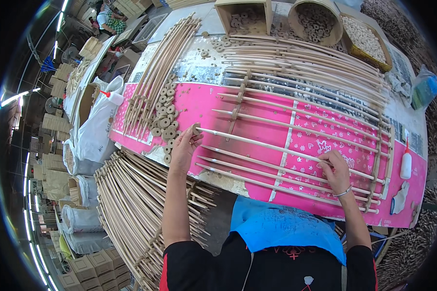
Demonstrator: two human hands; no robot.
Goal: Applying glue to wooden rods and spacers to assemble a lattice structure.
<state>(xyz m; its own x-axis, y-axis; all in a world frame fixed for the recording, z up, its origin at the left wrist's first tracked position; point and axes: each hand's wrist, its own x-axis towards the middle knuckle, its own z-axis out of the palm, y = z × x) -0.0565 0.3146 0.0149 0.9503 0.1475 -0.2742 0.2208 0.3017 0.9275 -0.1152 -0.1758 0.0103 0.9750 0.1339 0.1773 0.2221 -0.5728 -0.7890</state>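
Note:
My left hand (pixel 185 146) pinches a small brown wooden ring (pixel 196 129) with a hole in it, right at the tapered left tip of a pale wooden stick (pixel 258 143). My right hand (pixel 336 168), a bracelet on its wrist, has its thumb and fingers closed on the same stick further right. Other sticks (pixel 277 193) lie side by side across wooden cross strips (pixel 239 99) on the pink patterned table cover (pixel 199 104). Close to my left hand is a heap of loose rings (pixel 169 132).
A bundle of ringed sticks (pixel 155 72) lies at the left, with more sticks (pixel 131 208) below the table edge. A wooden box (pixel 221 12), a round tub of rings (pixel 294 24) and a basket of white pieces (pixel 364 39) stand at the back. Glue bottles (pixel 406 165) sit at both sides.

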